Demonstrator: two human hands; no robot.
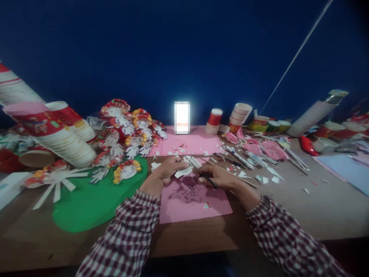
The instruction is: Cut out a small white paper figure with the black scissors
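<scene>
Above a pink sheet (175, 209) marked with dark scribbles, both hands meet at a small piece of white paper (184, 171). My left hand (167, 169) pinches its left side between thumb and fingers. My right hand (219, 176) is closed around a slim black-handled tool (209, 181), whose narrow pale end reaches the paper. Whether that tool is a knife or scissors is unclear. A small red and green scrap (207, 205) lies on the pink sheet.
Paper-cut figures (115, 115) with red and yellow frills crowd the left, by a green sheet (95, 204). Stacked paper cups (66, 134) lean farther left. A bright, pixelated upright rectangle (182, 117) stands behind. Brushes, pens (239, 157) and scraps litter the right; a blue sheet (346, 173) lies beyond.
</scene>
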